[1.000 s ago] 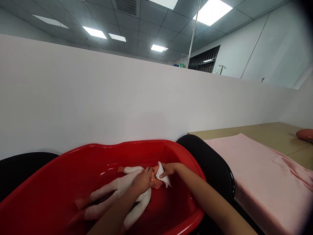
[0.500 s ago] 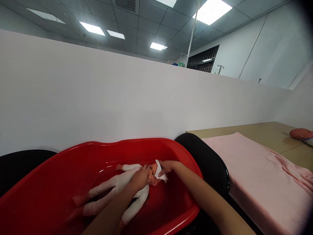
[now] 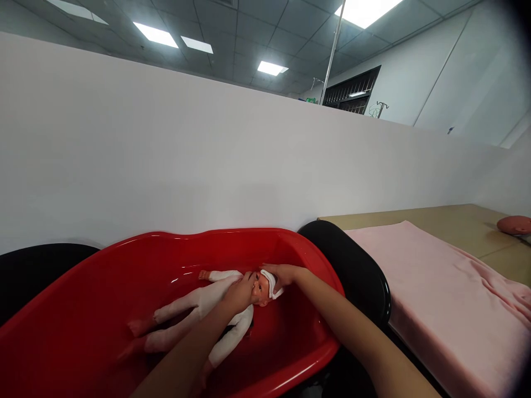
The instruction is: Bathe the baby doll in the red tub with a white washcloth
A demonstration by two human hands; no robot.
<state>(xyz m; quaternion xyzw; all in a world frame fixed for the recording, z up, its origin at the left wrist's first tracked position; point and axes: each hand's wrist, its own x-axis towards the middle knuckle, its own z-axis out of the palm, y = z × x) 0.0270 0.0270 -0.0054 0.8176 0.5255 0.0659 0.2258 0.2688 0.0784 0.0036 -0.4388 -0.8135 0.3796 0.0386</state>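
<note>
A baby doll in a white suit lies on its back in a red plastic tub, head to the right. My left hand rests on the doll's neck and chin, fingers curled around it. My right hand presses a small white cloth against the top of the doll's head, fingers closed over the cloth. The doll's face shows between the two hands.
A black chair back stands right of the tub, another black shape at the left. A pink towel covers a tan table at the right, with a reddish object at its far end. A white partition runs behind.
My right hand has slid the white cloth from the side of the doll's face up onto the top of its head. The left hand stays at the doll's neck.
</note>
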